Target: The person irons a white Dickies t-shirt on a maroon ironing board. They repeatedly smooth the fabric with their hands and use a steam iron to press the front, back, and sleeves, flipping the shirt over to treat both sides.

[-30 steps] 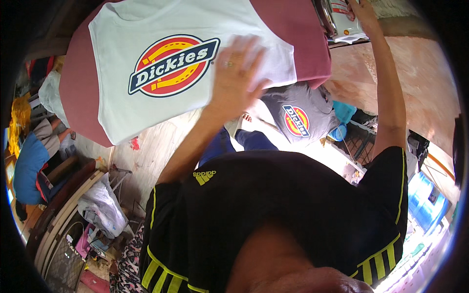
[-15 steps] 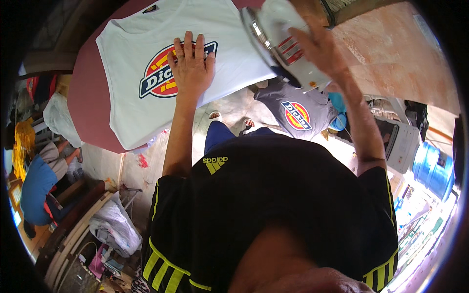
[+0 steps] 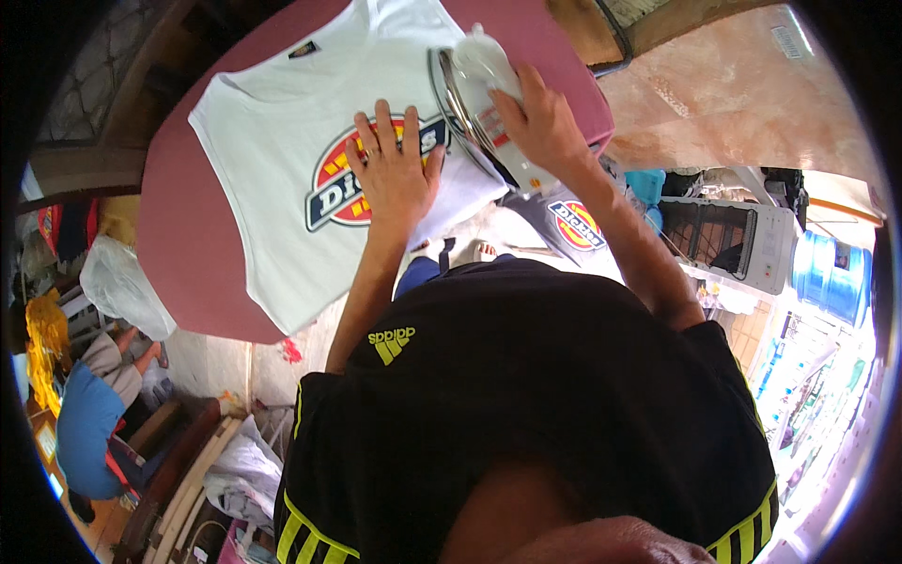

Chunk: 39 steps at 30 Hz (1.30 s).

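A white sleeveless shirt (image 3: 268, 122) with a red, yellow and navy print lies spread over a maroon-covered table (image 3: 188, 254). My left hand (image 3: 396, 183) rests on the print, palm down and fingers spread. My right hand (image 3: 550, 132) is closed around the handle of a white clothes iron (image 3: 484, 70) with a shiny metal rim. The iron is at the shirt's right part, just right of my left fingers; whether its sole presses the cloth I cannot tell. A dark grey garment (image 3: 571, 230) with a similar print hangs past the table's near right edge.
Behind the table at right stands a pinkish-brown surface (image 3: 714, 103). Further right are a white box-like appliance (image 3: 766, 244) and a large blue water bottle (image 3: 832, 277). At left sit a clear plastic bag (image 3: 122, 287) and another person in blue (image 3: 89, 423). A white bag (image 3: 244, 475) lies lower left.
My right hand has brought the iron leftward, closer to my left hand, over the shirt. My left hand stays spread on the print. The whole view has shifted somewhat.
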Each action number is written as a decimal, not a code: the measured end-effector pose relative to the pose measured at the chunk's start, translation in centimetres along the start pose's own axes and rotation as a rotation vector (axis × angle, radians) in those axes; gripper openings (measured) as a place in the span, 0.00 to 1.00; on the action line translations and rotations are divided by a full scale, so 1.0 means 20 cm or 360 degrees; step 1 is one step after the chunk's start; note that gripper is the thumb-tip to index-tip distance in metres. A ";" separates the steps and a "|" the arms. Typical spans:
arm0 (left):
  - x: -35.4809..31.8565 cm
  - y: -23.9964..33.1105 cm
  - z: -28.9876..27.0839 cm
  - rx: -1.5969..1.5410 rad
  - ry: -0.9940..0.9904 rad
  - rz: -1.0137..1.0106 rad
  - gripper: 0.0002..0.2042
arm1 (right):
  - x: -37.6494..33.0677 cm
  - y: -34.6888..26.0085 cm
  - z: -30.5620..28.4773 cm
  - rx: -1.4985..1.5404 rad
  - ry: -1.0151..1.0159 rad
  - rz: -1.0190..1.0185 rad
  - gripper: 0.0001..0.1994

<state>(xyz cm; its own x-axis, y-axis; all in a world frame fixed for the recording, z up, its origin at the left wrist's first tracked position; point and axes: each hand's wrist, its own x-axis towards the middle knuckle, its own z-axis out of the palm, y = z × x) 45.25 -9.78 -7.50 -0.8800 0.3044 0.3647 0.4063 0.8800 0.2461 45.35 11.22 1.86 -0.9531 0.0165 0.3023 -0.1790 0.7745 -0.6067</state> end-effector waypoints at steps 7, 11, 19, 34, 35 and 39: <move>0.31 -0.17 -0.04 -0.0206 0.0157 0.0295 0.20 | -0.13 0.01 -0.07 0.0039 0.0160 0.0146 0.13; 0.85 -0.33 0.20 0.0014 0.0601 0.0412 0.17 | 0.10 0.03 -0.04 -0.0060 0.0139 0.0237 0.14; 1.41 -0.66 0.41 -0.0502 0.0477 0.0313 0.06 | 0.71 0.11 0.17 -0.0315 -0.0006 0.0000 0.20; 1.36 -0.63 0.34 -0.1008 0.0555 -0.0053 0.06 | 1.05 0.25 0.29 0.0000 -0.0205 -0.0245 0.19; 1.36 -0.62 0.35 -0.1036 0.0560 -0.0057 0.06 | 1.04 0.27 0.30 0.0023 -0.0171 -0.0248 0.19; 1.44 -0.56 0.39 -0.1172 0.0510 -0.0059 0.07 | 1.24 0.30 0.33 -0.0253 -0.0098 -0.0139 0.21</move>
<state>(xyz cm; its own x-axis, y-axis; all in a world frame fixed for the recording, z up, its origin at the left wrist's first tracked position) 13.38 -8.04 -6.71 -0.8281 0.0618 0.5572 0.5344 0.3869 0.7514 19.07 12.13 0.86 -0.9496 -0.0905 0.3001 -0.2258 0.8615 -0.4547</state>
